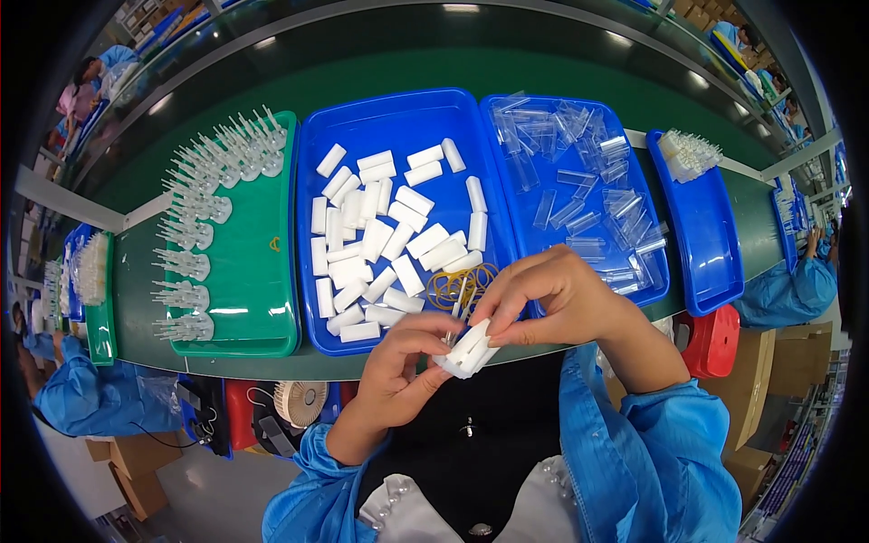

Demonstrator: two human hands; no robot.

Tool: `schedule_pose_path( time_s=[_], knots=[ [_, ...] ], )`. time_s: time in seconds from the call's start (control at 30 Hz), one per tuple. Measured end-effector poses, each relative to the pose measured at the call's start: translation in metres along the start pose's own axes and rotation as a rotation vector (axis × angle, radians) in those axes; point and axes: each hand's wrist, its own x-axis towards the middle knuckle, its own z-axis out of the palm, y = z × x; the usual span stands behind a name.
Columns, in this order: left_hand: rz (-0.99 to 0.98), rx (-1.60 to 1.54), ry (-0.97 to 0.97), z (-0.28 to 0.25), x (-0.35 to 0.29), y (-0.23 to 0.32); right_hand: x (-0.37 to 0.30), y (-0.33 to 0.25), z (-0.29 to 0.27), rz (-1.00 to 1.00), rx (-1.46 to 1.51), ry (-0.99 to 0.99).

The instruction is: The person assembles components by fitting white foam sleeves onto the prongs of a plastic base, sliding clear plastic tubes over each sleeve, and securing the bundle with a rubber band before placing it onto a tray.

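In front of my chest, my left hand (406,366) is closed round the lower end of a small bundle of white pieces (468,351) that seems to have a translucent base. My right hand (550,294) reaches across from the right, thumb and fingers pinching the bundle's upper side. Thin pale prongs stick up near my left fingertips, partly hidden by the fingers. Just beyond the hands, tan rubber bands (444,290) lie in a blue tray (412,110) among many short white blocks (376,240).
A green tray (249,271) at left bears clear pronged clusters (186,262) along its edge. Clear plastic sleeves (568,213) fill a second blue tray (534,242). A narrow blue tray (711,262) holds white-tipped sticks (690,156). A red stool (713,342), small fan (300,403) and co-workers flank me.
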Motion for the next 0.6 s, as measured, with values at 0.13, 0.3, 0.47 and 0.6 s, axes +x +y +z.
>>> schedule_pose_path(
  time_s=[0.13, 0.3, 0.47, 0.6],
  knots=[
    [-0.096, -0.265, 0.085, 0.002, 0.000, 0.000, 0.002, 0.005, 0.010, -0.010, 0.017, 0.021],
    [-0.102, -0.376, 0.086, -0.012, -0.014, -0.004, 0.024, -0.003, 0.003, -0.069, -0.128, 0.057],
    [-0.058, -0.341, 0.121, -0.022, -0.013, -0.005, 0.067, 0.020, -0.016, -0.068, -0.795, -0.061],
    [-0.064, -0.307, 0.143, -0.020, -0.017, -0.007, 0.095, 0.035, -0.006, 0.124, -1.107, -0.276]
  ],
)
